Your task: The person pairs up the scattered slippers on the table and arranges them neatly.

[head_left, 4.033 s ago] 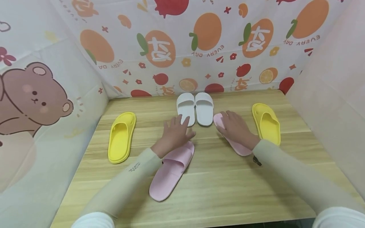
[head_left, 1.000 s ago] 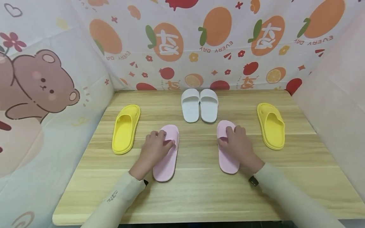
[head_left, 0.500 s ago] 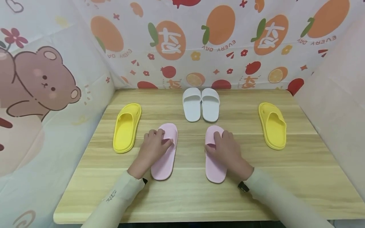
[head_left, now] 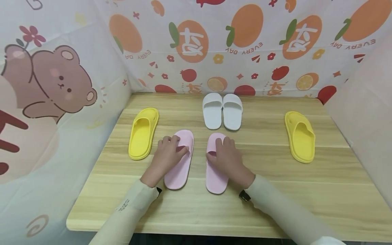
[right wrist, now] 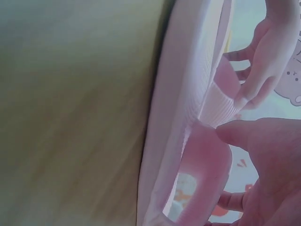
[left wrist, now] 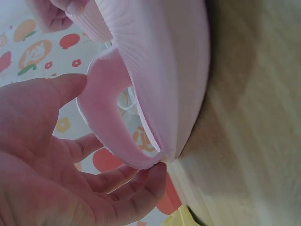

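Observation:
In the head view two pink slippers lie side by side, toes pointing away, a narrow gap between them. My left hand (head_left: pixel 166 154) holds the left pink slipper (head_left: pixel 177 176) by its strap. The left wrist view has the thumb at one side of the strap opening (left wrist: pixel 101 89) and fingertips at the other side, low by the sole. Over the right pink slipper (head_left: pixel 215 179), my right hand (head_left: pixel 229 157) grips the strap in the same way. In the right wrist view the thumb touches the edge of that strap (right wrist: pixel 211 150), and the sole rests on the wood.
A pair of white slippers (head_left: pixel 212 115) stands at the back middle of the wooden table (head_left: pixel 260 217). One yellow slipper (head_left: pixel 141 139) is at the left, another yellow slipper (head_left: pixel 303 143) at the right. Printed cloth walls (head_left: pixel 220 78) rise behind and on both sides.
Both pink slippers were turned from slanted to nearly straight. My right hand then slid its slipper left, closing in on the left one, which has hardly moved in the last second.

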`<state>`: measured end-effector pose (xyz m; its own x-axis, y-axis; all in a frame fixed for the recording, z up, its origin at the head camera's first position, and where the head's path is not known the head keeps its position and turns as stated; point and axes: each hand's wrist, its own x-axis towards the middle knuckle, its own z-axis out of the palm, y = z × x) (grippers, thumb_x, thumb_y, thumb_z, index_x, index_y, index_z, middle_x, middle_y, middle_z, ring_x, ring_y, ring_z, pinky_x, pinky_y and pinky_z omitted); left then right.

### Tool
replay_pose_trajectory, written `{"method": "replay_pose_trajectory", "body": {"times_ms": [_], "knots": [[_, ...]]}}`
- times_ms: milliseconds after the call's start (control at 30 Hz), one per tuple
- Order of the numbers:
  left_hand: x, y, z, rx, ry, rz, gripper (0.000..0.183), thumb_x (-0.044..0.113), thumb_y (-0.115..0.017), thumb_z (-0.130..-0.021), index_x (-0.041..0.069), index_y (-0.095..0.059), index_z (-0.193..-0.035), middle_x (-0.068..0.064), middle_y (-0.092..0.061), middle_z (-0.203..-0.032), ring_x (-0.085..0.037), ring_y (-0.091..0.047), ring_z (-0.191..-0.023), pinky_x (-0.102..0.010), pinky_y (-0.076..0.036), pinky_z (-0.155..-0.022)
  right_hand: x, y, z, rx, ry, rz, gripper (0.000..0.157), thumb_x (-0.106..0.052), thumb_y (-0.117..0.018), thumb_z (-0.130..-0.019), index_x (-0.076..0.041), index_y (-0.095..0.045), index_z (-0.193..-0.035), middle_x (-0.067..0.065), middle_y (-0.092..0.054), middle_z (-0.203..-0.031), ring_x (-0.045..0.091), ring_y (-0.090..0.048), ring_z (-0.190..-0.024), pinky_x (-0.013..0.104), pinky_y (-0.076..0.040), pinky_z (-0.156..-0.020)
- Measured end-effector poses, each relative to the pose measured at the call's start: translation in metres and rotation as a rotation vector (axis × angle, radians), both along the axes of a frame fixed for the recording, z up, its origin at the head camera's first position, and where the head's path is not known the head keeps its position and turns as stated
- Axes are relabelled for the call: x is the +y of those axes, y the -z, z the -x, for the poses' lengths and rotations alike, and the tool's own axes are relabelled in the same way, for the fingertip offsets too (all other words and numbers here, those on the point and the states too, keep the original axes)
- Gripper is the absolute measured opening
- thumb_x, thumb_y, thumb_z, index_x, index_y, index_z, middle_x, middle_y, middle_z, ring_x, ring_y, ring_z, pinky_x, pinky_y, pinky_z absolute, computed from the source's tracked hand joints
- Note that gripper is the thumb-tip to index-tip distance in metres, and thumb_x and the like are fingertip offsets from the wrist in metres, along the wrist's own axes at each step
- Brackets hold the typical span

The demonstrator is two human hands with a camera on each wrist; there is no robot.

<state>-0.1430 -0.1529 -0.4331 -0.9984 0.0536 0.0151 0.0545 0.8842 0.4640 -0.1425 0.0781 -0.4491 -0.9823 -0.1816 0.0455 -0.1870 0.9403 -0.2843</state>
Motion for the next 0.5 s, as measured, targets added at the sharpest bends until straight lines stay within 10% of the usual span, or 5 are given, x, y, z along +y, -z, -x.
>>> {"method": "replay_pose_trajectory", "body": {"times_ms": [500], "knots": [[-0.012,-0.003,0.006,-0.002,-0.012,0.055,0.057,0.049,-0.062,-0.095,0.005,-0.054,-0.130,-0.028,-0.051,-0.130,-0.045,-0.049,-0.113,-0.055,-0.046,-0.091,-0.046,-0.005,0.015,-0.005,-0.077,0.017,0.054,-0.055,-0.064,-0.089,-0.008,-0.053,-0.113,0.012,-0.045,-0.100,0.028,-0.045,-0.092,0.036,-0.040,-0.051]]}}
